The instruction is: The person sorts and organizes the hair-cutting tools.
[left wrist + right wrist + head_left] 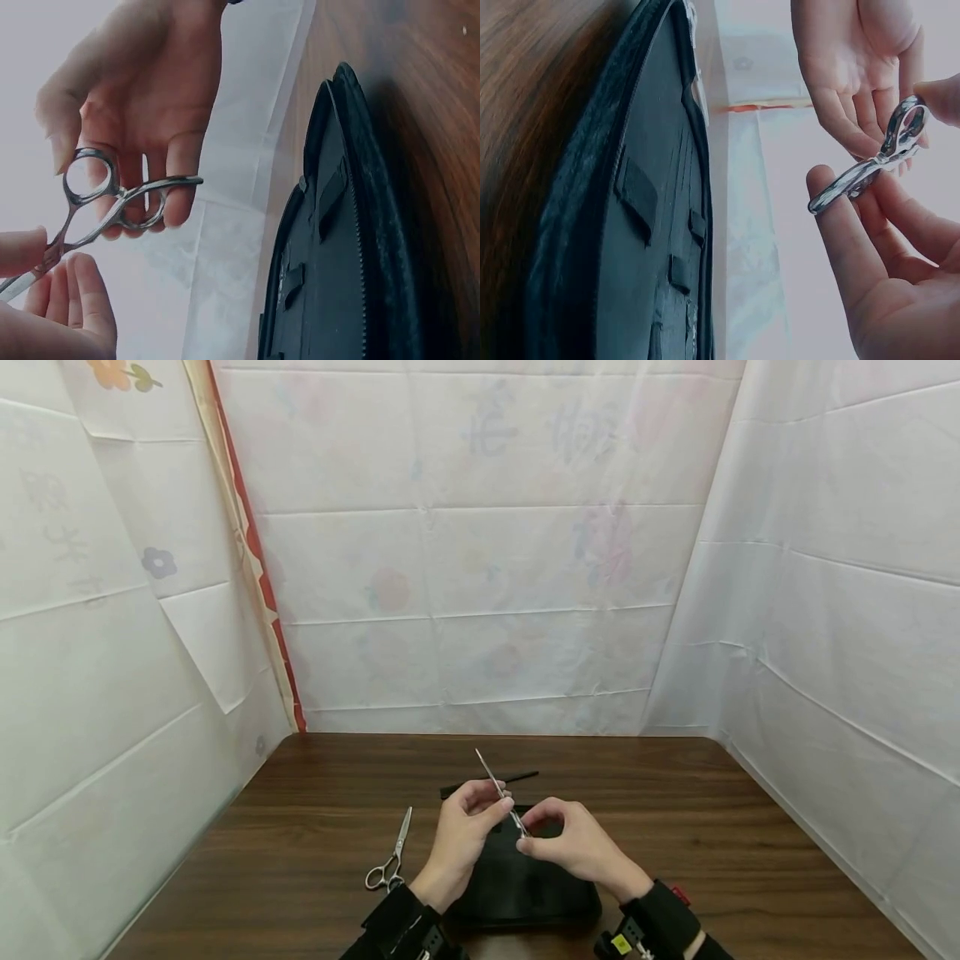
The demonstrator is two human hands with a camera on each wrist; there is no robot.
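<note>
The left hand pinched a pair of scissors between thumb and fingers, forward of the finger rings. The right hand held the handle end, its thumb against one ring and its fingers at the other side. The scissors hung in the air, tip pointing away from the person and slightly leftward. Both wrists wore black bands; the right band bore a red tag. Beneath the hands, a black zippered case lay open on the table, strap loops visible inside. Just beyond, partly hidden by the left hand, lay a slim dark object, its kind unclear from where I stood. To the left, a second pair of scissors rested on the wood-grained table, rings toward the person. Farther out, creased white sheeting with faint printed patterns enclosed the table's back and sides.
</note>
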